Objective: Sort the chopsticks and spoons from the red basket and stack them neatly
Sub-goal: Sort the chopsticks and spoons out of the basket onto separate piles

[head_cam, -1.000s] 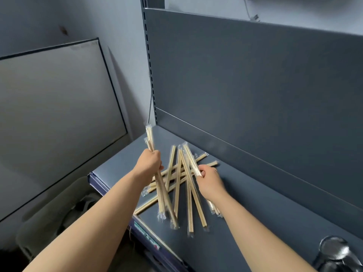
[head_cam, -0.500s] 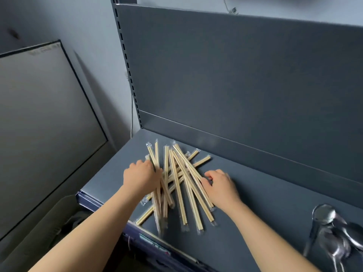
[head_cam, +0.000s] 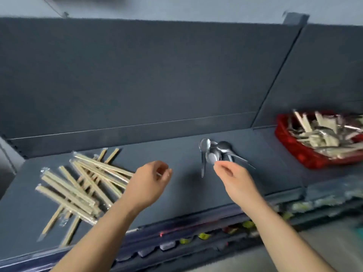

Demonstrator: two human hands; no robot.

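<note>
Several wrapped wooden chopsticks (head_cam: 84, 183) lie crossed in a loose pile on the left of the dark shelf (head_cam: 186, 183). A small heap of metal spoons (head_cam: 214, 152) rests in the middle of the shelf. The red basket (head_cam: 306, 154) sits at the far right, full of wrapped chopsticks and spoons. My left hand (head_cam: 151, 181) hovers just right of the chopstick pile, fingers loosely curled and holding nothing. My right hand (head_cam: 233, 175) hangs just in front of the spoons, fingers apart, fingertips close to the nearest spoon bowl, holding nothing.
A tall dark back panel (head_cam: 157, 79) rises behind the shelf. The shelf's front edge (head_cam: 196, 222) carries a price rail, with a lower shelf of small blurred items (head_cam: 204, 235) beneath it.
Both hands let go of the chopsticks and moved right. The view swung right, bringing the spoons and the red basket into sight. The chopsticks now lie at rest on the left.
</note>
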